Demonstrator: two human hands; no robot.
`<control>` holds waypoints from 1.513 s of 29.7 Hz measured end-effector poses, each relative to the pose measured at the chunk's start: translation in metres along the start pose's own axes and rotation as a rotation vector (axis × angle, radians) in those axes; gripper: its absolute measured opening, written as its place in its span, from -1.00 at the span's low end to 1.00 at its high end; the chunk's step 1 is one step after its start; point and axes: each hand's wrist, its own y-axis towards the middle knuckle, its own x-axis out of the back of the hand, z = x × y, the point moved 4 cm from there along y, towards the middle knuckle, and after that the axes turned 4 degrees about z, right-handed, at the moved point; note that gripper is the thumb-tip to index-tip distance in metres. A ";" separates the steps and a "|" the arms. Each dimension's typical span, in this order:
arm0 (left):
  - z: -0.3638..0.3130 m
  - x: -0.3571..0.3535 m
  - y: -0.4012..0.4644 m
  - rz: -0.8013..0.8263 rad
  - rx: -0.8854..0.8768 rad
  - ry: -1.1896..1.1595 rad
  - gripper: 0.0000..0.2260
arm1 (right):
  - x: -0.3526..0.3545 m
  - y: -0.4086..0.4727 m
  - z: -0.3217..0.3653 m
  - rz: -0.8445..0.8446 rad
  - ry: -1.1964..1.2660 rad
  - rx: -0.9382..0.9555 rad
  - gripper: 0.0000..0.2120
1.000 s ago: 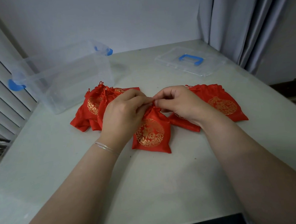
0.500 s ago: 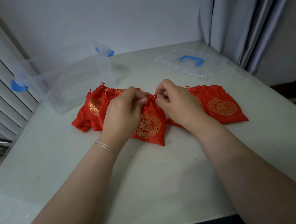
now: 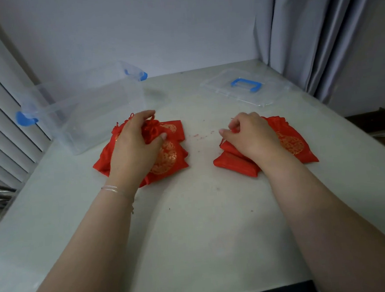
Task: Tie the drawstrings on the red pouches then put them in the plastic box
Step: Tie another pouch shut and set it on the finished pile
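Two heaps of red pouches with gold emblems lie on the pale table. On top of the left heap (image 3: pixel 102 161) lies a red pouch (image 3: pixel 167 157) with its neck gathered tight, and my left hand (image 3: pixel 132 150) grips that neck. My right hand (image 3: pixel 252 137) rests on the right heap (image 3: pixel 294 143), its fingertips pinched on the mouth of a pouch (image 3: pixel 233 164) there; the cords are hidden under the fingers. The clear plastic box (image 3: pixel 89 112) with blue latches stands open just behind the left heap.
The box's clear lid (image 3: pixel 247 96) with a blue handle lies flat at the back right. Grey curtains hang at the right, window blinds at the left, a wall behind. Small red thread scraps (image 3: pixel 201 135) dot the table (image 3: pixel 203 213) between my hands.
My hands, together at one pouch's neck in the middle, have parted. The left carried that pouch onto the left heap; the right moved over to the right heap.
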 end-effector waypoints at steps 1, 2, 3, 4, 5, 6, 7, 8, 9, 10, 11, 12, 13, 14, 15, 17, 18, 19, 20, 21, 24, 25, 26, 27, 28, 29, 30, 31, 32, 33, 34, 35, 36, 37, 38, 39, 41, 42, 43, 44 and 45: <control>0.008 -0.001 0.001 -0.010 0.006 0.132 -0.54 | -0.003 0.000 -0.001 0.042 -0.057 -0.029 -0.56; 0.013 -0.002 0.002 -0.025 -0.002 0.257 -0.50 | -0.006 -0.002 0.000 0.081 -0.111 -0.053 -0.48; 0.016 -0.003 0.002 -0.048 -0.014 0.353 -0.47 | -0.008 -0.004 0.001 0.119 -0.160 -0.075 -0.40; 0.017 -0.003 0.001 -0.074 -0.030 0.412 -0.44 | -0.010 -0.005 0.002 0.149 -0.192 -0.096 -0.34; 0.014 -0.004 0.000 -0.099 -0.056 0.447 -0.43 | -0.012 -0.005 0.001 0.166 -0.207 -0.112 -0.33; 0.009 -0.004 -0.002 -0.128 -0.093 0.468 -0.44 | -0.014 -0.004 0.000 0.173 -0.211 -0.125 -0.35; 0.003 -0.005 -0.003 -0.160 -0.141 0.468 -0.48 | -0.015 -0.001 -0.003 0.169 -0.215 -0.132 -0.41; -0.005 -0.005 -0.006 -0.196 -0.200 0.456 -0.54 | -0.017 0.002 -0.004 0.163 -0.213 -0.126 -0.51; -0.012 -0.006 -0.008 -0.228 -0.266 0.428 -0.61 | -0.017 0.003 -0.005 0.151 -0.203 -0.111 -0.62; -0.019 -0.008 -0.011 -0.245 -0.336 0.389 -0.69 | -0.018 0.004 -0.005 0.141 -0.188 -0.096 -0.73; -0.026 -0.011 -0.013 -0.241 -0.402 0.333 -0.76 | -0.017 0.005 -0.005 0.128 -0.170 -0.088 -0.80; -0.031 -0.013 -0.016 -0.212 -0.445 0.255 -0.80 | -0.015 0.004 -0.004 0.110 -0.151 -0.084 -0.83; -0.034 -0.016 -0.017 -0.163 -0.450 0.152 -0.82 | -0.013 0.003 -0.002 0.080 -0.130 -0.074 -0.82; -0.034 -0.019 -0.019 -0.092 -0.408 0.026 -0.81 | -0.009 0.002 0.001 0.034 -0.106 -0.049 -0.81; -0.035 -0.023 -0.020 0.001 -0.320 -0.116 -0.78 | -0.004 -0.001 0.005 -0.027 -0.065 -0.002 -0.79; -0.033 -0.036 -0.021 0.235 -0.063 -0.409 -0.70 | 0.001 -0.007 0.019 -0.137 0.059 0.180 -0.83; -0.032 -0.044 -0.023 0.350 0.077 -0.537 -0.64 | 0.002 -0.012 0.027 -0.164 0.112 0.291 -0.86; -0.029 -0.052 -0.024 0.445 0.214 -0.663 -0.58 | 0.001 -0.017 0.035 -0.165 0.155 0.395 -0.86; -0.028 -0.056 -0.025 0.512 0.334 -0.809 -0.54 | -0.002 -0.022 0.043 -0.143 0.191 0.488 -0.86; -0.027 -0.058 -0.025 0.552 0.427 -0.959 -0.51 | -0.006 -0.027 0.052 -0.106 0.215 0.569 -0.84; -0.028 -0.055 -0.022 0.522 0.475 -1.167 -0.58 | -0.019 -0.041 0.069 0.031 0.189 0.718 -0.75; -0.028 -0.052 -0.021 0.465 0.461 -1.182 -0.70 | -0.023 -0.043 0.072 0.078 0.183 0.741 -0.72; -0.024 -0.049 -0.020 0.400 0.454 -1.175 -0.79 | -0.026 -0.044 0.074 0.114 0.212 0.744 -0.69; -0.022 -0.047 -0.020 0.345 0.457 -1.148 -0.82 | -0.025 -0.046 0.075 0.120 0.286 0.734 -0.70; -0.019 -0.045 -0.020 0.316 0.462 -1.119 -0.83 | -0.021 -0.047 0.076 0.072 0.383 0.717 -0.73; -0.017 -0.045 -0.019 0.311 0.463 -1.091 -0.85 | -0.016 -0.048 0.074 -0.032 0.469 0.691 -0.73; -0.017 -0.045 -0.018 0.315 0.464 -1.070 -0.85 | -0.008 -0.048 0.070 -0.169 0.520 0.644 -0.69; -0.018 -0.045 -0.018 0.321 0.466 -1.065 -0.83 | -0.001 -0.049 0.066 -0.304 0.518 0.578 -0.63; -0.020 -0.044 -0.019 0.332 0.472 -1.070 -0.82 | 0.005 -0.050 0.062 -0.398 0.465 0.500 -0.58; -0.022 -0.043 -0.019 0.342 0.473 -1.075 -0.80 | 0.010 -0.048 0.059 -0.414 0.372 0.409 -0.54; -0.023 -0.042 -0.018 0.348 0.462 -1.082 -0.79 | 0.011 -0.044 0.055 -0.354 0.251 0.311 -0.52; -0.024 -0.041 -0.018 0.356 0.447 -1.094 -0.77 | 0.011 -0.040 0.050 -0.263 0.133 0.220 -0.49; -0.026 -0.040 -0.018 0.356 0.435 -1.108 -0.75 | 0.010 -0.037 0.046 -0.172 0.058 0.156 -0.45; -0.026 -0.039 -0.018 0.346 0.426 -1.118 -0.74 | 0.009 -0.034 0.044 -0.090 0.071 0.125 -0.40; -0.025 -0.040 -0.018 0.340 0.419 -1.130 -0.74 | 0.005 -0.031 0.043 -0.013 0.182 0.113 -0.36; -0.025 -0.042 -0.018 0.356 0.416 -1.136 -0.74 | 0.001 -0.030 0.045 0.054 0.370 0.102 -0.34; -0.027 -0.046 -0.022 0.435 0.432 -1.104 -0.76 | -0.013 -0.027 0.047 0.114 0.847 0.055 -0.40; -0.028 -0.050 -0.024 0.474 0.439 -1.083 -0.76 | -0.016 -0.026 0.046 0.090 1.026 0.021 -0.48; -0.029 -0.052 -0.026 0.481 0.443 -1.051 -0.73 | -0.021 -0.023 0.045 0.074 1.130 -0.004 -0.56; -0.028 -0.053 -0.026 0.448 0.444 -1.006 -0.67 | -0.024 -0.022 0.044 0.076 1.171 -0.026 -0.61; -0.026 -0.051 -0.025 0.378 0.446 -0.952 -0.63 | -0.029 -0.021 0.042 0.096 1.191 -0.050 -0.67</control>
